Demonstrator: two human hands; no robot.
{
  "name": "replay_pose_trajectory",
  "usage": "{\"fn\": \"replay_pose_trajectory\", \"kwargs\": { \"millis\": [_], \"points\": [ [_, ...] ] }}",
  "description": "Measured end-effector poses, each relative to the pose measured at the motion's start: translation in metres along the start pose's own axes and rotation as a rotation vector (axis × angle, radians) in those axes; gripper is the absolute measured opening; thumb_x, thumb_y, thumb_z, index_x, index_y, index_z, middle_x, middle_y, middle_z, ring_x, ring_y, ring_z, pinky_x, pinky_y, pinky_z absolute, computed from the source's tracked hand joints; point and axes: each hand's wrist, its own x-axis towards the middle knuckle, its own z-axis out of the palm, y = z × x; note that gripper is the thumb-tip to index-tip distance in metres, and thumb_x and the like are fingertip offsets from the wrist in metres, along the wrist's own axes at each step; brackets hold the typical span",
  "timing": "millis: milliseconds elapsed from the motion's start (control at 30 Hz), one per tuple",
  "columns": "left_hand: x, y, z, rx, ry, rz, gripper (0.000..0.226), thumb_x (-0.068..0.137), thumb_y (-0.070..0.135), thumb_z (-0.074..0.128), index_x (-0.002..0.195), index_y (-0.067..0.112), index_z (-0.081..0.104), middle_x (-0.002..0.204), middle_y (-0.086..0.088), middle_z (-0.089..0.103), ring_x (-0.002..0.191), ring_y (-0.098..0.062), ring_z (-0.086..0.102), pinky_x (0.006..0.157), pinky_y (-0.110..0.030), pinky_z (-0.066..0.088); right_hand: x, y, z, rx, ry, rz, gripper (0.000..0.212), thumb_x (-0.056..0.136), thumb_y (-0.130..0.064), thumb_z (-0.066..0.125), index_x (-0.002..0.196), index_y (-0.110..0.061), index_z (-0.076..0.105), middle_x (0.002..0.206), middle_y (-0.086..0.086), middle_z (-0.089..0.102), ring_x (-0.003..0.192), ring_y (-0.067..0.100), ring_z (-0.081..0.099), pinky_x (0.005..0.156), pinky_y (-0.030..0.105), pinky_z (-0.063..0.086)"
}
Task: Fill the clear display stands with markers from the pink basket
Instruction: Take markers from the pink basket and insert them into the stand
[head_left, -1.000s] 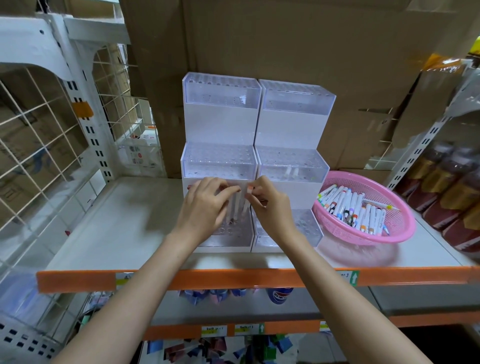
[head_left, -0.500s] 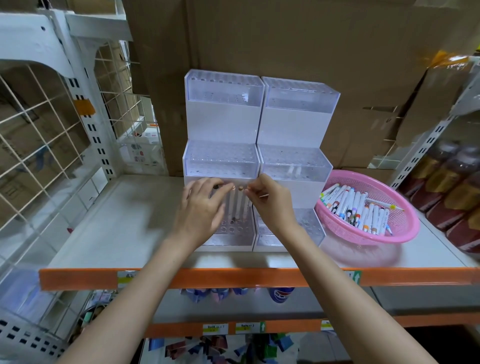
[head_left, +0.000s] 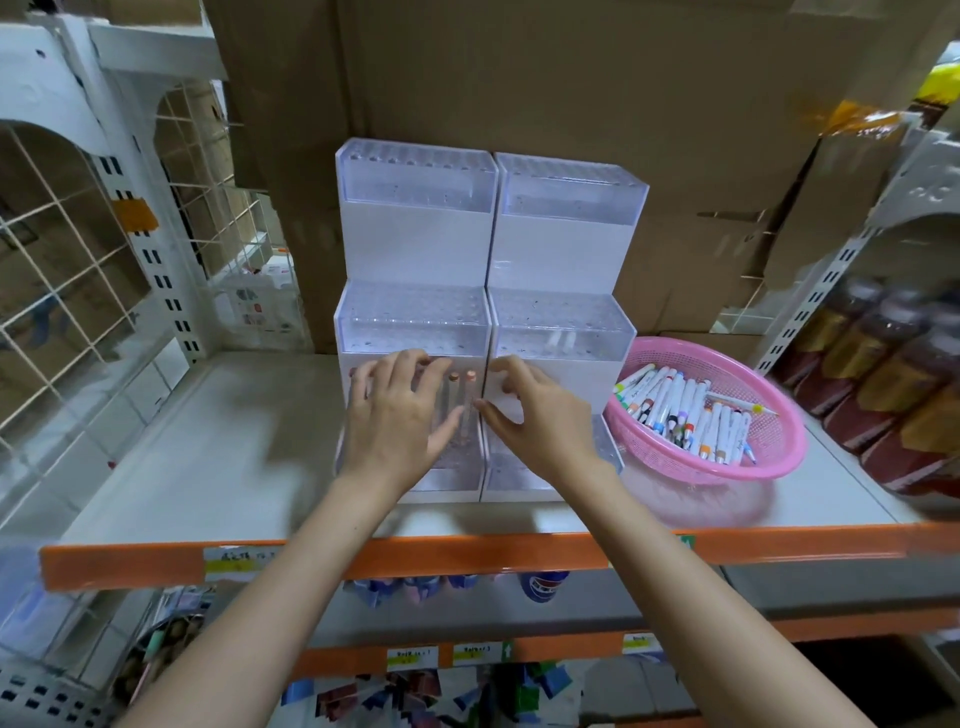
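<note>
Two clear stands sit on the shelf (head_left: 208, 441), the left stand (head_left: 413, 249) touching the right stand (head_left: 566, 260). Each is shaped like three steps, likely so every row of pens can be seen. The pink basket (head_left: 779, 457) sits just beside the right stand, close enough that a hand need not go far. Most loose markers (head_left: 680, 410) lie in it. A few standing markers (head_left: 462, 400) are upright in holes on the lowest step of the left stand, near its right edge.

The left hand (head_left: 395, 415) is spread over that low step, fingers straight and apart, holding nothing. It is likely steadying the pens. The right hand (head_left: 545, 421) hangs next to it, palm down, fingers softly bent, thumb tip by the nearest pen. Its thumb and first finger are apart, with nothing between them. Both arms reach forward over the shelf's orange edge.

Most holes look empty, so the job seems barely begun.
</note>
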Motion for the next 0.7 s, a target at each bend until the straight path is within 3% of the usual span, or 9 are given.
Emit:
{"fn": "replay_pose_trajectory", "kwargs": {
  "millis": [200,400,567,633,700],
  "points": [
    [0.016,0.049,0.006,-0.002,-0.004,0.109,0.048,0.08,0.043,0.06,0.118,0.013,0.058,0.114,-0.009,0.058,0.108,-0.027,0.051,0.094,-0.042,0.035,-0.016,0.043,-0.023,-0.17,0.001,-0.026,0.044,0.084,-0.042,0.067,0.121,-0.021,0.057,0.117,-0.006,0.061,0.105,0.021,0.06,0.062,0.029,0.044],
    [0.035,0.123,0.025,-0.094,-0.084,0.237,0.052,0.078,0.043,0.041,0.118,0.013,0.059,0.116,-0.009,0.059,0.107,-0.029,0.054,0.089,-0.042,0.038,-0.041,0.104,-0.061,-0.384,-0.015,0.133,0.039,0.076,-0.036,0.074,0.109,-0.018,0.064,0.095,0.005,0.064,0.084,0.032,0.063,0.053,0.035,0.047],
    [0.051,0.186,0.048,-0.191,-0.101,0.327,0.043,0.074,0.036,0.061,0.112,0.014,0.058,0.11,-0.009,0.059,0.103,-0.029,0.055,0.083,-0.04,0.045,-0.057,0.161,-0.096,-0.457,-0.054,0.293,0.035,0.088,-0.043,0.05,0.108,-0.018,0.063,0.104,0.006,0.064,0.092,0.032,0.062,0.066,0.039,0.048],
    [0.06,0.21,0.055,-0.232,-0.118,0.354,0.04,0.078,0.037,0.051,0.11,0.014,0.061,0.108,-0.008,0.06,0.102,-0.028,0.056,0.082,-0.039,0.047,-0.059,0.181,-0.108,-0.476,-0.039,0.311,0.041,0.089,-0.046,0.041,0.11,-0.018,0.064,0.107,0.005,0.065,0.094,0.032,0.063,0.069,0.038,0.048],
    [0.068,0.23,0.066,-0.265,-0.156,0.364,0.041,0.079,0.036,0.046,0.109,0.012,0.063,0.109,-0.009,0.061,0.102,-0.029,0.056,0.083,-0.039,0.048,-0.058,0.197,-0.118,-0.483,-0.13,0.361,0.04,0.094,-0.045,0.043,0.124,-0.023,0.057,0.12,0.003,0.059,0.109,0.028,0.057,0.077,0.037,0.045]
  ]
}}
